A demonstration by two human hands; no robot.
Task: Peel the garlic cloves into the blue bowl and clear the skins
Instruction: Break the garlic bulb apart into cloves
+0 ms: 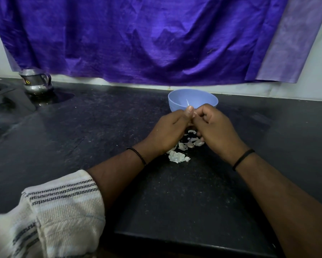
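While both hands meet just before blue bowl, left hand and right hand curl fingers together, pinching small thing with thin white skin sliver sticking up; garlic clove itself hidden; garlic skins piled on black table beneath wrists

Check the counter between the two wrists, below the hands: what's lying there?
Head view: a scatter of garlic skins on the black counter, between left hand and right hand, nearer than the blue bowl.
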